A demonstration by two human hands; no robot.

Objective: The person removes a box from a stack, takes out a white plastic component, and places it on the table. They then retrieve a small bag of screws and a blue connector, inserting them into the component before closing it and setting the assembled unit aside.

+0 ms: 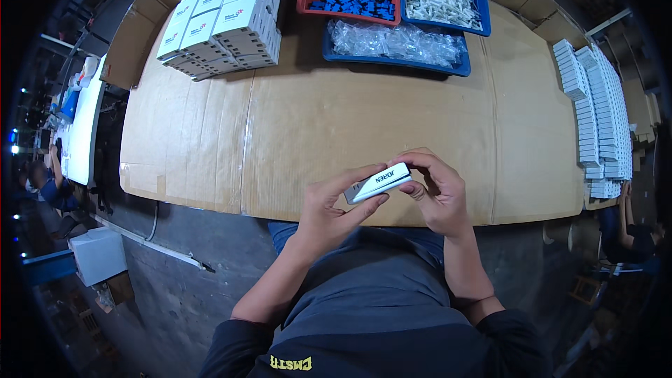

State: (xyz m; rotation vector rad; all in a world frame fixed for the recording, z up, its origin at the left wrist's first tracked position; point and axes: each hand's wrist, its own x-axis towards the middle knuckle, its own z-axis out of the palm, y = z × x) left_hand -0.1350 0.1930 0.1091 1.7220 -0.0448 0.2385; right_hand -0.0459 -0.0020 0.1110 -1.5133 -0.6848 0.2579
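Both my hands hold a small white box-shaped item (381, 182) just above the table's near edge. It is tilted, with dark lettering on its upper face and a dark slit along its side. My left hand (330, 204) grips the grey-looking left end between thumb and fingers. At the right end, my right hand (441, 192) has its fingers over the top and its thumb near the lower corner. Whether the item is a carton or a device, I cannot tell.
A cardboard-covered table (371, 122) lies before me. Far left stand stacked white boxes (220, 17). At the back are a red tray (302, 3) of blue-black parts, a blue tray (483, 0) of white pieces and another blue tray (392, 63) of clear plastic. White stacks (602, 112) line the right.
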